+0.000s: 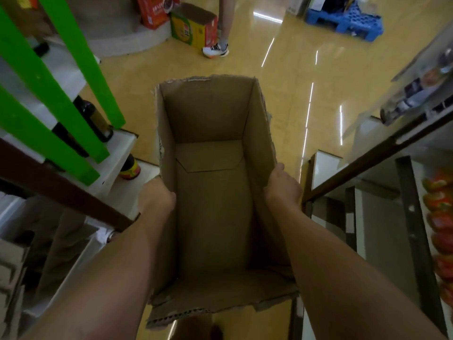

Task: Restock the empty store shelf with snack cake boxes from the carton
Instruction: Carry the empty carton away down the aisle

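A tall brown corrugated carton (210,192), its top edges torn ragged and its inside bare down to the folded bottom flaps, is held above a glossy yellow floor (282,77) streaked with light reflections. The left hand (157,196) grips the left wall, thumb hooked over the rim; the right hand (282,185) clasps the right wall, its fingers apparently wrapped around the outside, hidden from view. Green-edged white shelves (81,114) with dark bottles (95,119) stand at left; a brown-framed shelf (367,168) with red packets (438,217) runs at right. Further off, another person's white shoe (215,50) rests beside a yellow-green box (193,28), and a blue plastic pallet (348,19) lies beyond.
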A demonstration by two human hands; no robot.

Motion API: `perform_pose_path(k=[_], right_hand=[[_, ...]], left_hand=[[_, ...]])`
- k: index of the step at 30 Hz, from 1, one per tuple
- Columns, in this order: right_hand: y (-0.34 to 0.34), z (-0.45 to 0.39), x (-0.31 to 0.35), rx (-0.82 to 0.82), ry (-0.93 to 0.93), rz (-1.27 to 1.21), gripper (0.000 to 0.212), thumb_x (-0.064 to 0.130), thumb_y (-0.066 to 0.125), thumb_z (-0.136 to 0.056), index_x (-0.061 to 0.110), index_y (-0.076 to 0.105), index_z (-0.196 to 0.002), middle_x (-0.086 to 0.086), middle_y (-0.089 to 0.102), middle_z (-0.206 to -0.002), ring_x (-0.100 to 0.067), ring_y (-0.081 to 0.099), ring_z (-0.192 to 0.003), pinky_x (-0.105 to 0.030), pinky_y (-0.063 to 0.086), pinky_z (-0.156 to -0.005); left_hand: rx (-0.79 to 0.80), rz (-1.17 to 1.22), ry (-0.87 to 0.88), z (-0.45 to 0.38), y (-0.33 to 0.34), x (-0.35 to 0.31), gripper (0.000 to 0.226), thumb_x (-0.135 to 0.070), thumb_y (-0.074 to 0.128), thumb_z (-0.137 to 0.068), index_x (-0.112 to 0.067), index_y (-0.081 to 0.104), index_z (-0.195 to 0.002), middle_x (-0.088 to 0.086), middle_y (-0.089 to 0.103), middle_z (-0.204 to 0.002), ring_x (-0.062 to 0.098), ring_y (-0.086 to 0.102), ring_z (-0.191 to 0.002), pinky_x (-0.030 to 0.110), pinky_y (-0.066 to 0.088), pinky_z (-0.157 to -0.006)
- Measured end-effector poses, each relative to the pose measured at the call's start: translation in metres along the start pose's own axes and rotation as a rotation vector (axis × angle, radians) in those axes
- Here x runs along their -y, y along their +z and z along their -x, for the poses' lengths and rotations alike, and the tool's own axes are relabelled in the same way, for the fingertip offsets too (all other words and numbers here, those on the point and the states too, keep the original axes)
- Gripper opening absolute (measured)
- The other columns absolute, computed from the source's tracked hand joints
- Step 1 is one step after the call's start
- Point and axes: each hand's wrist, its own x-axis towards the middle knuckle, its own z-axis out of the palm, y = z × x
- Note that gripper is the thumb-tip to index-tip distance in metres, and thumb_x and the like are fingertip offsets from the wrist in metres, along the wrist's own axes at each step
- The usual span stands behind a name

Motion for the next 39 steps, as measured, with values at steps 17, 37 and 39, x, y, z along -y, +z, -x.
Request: perform_pose_path(k=[17,37,39], right_hand=[[-0.048,-0.337,0.141,0.008,-0.127,-0.035,0.027,0.005,0.042,-0.095,0.007,0.04,-0.122,-0.012,0.066,-0.107,-0.033,0.064,-0.098,-0.033,0.037,-0.067],[-0.077,-0.649,0.388,0.106,-0.643,0.143,0.028,0.006,0.047,-0.095,0.008,0.038,-0.122,-0.011,0.066,-0.105,-0.032,0.064,-0.1,-0.032,0.037,-0.067],[-0.074,-0.663,0.428,0.116,-0.689,0.184,0.033,0.006,0.047,-0.095,0.007,0.036,-0.127,-0.01,0.065,-0.105,-0.031,0.064,-0.1,-0.031,0.037,-0.065]], left_hand=[[-0.108,0.01,-0.168,-0.276,-0.058,-0.154,0.031,-0.009,0.061,-0.087,0.007,0.057,-0.113,0.026,0.06,-0.117,0.04,0.057,-0.112,0.042,0.048,-0.086],[-0.228,0.364,-0.591,-0.531,-0.118,-0.221,0.019,-0.006,0.056,-0.085,0.0,0.056,-0.104,0.018,0.061,-0.098,0.032,0.06,-0.088,0.038,0.054,-0.07],[-0.24,0.384,-0.624,-0.56,-0.13,-0.209,0.017,-0.004,0.056,-0.086,-0.001,0.057,-0.102,0.014,0.059,-0.092,0.027,0.058,-0.08,0.036,0.053,-0.066]])
